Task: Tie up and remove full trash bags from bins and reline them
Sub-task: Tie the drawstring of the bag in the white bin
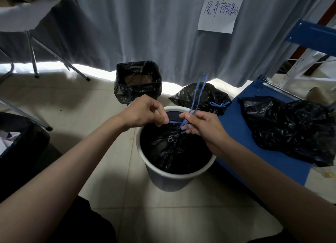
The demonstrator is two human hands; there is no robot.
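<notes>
A round white bin (160,173) stands on the tiled floor in front of me with a full black trash bag (174,152) gathered at its mouth. A blue drawstring (197,95) runs from the bag's neck up in a long loop. My left hand (145,112) pinches one end of the drawstring, pulling it left. My right hand (201,124) holds the other strands, crossed at the bag's neck, with the loop rising above it.
A square bin lined in black (138,83) stands behind. A tied black bag with a blue knot (200,97) lies on the floor beside it. Loose black bags (291,128) lie on a blue shelf (240,133) at right. Another lined bin (21,139) is at left. Table legs (32,55) stand at far left.
</notes>
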